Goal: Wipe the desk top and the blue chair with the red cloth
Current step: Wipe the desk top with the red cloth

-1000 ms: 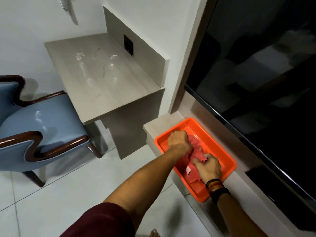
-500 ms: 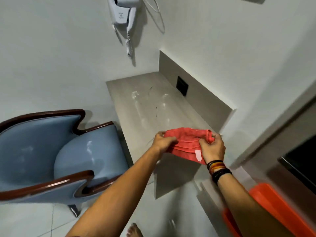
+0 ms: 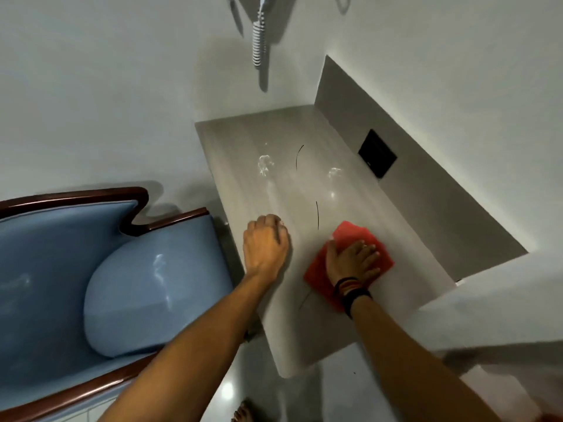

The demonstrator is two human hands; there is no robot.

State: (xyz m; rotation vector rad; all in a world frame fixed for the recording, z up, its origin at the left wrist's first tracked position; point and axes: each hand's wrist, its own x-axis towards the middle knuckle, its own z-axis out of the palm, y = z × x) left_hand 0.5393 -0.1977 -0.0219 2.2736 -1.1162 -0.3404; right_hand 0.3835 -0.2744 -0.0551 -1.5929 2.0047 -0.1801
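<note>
Blue chair [image 3: 91,278] left of left hand, beside tabletop edge, untouched. Grey tabletop [image 3: 283,184] under both hands; white smears [image 3: 265,164] and two thin dark curved marks [image 3: 300,156] beyond the hands, toward the wall. Black wall socket [image 3: 377,153] on back panel, beyond right hand. Red cloth [image 3: 359,239] flat on tabletop, pinned under right hand [image 3: 353,261], fingers spread, palm pressing down. Left hand [image 3: 265,243] curled in loose fist, resting on tabletop near left edge, holding nothing, apart from cloth. Bands [image 3: 350,289] on right wrist.
</note>
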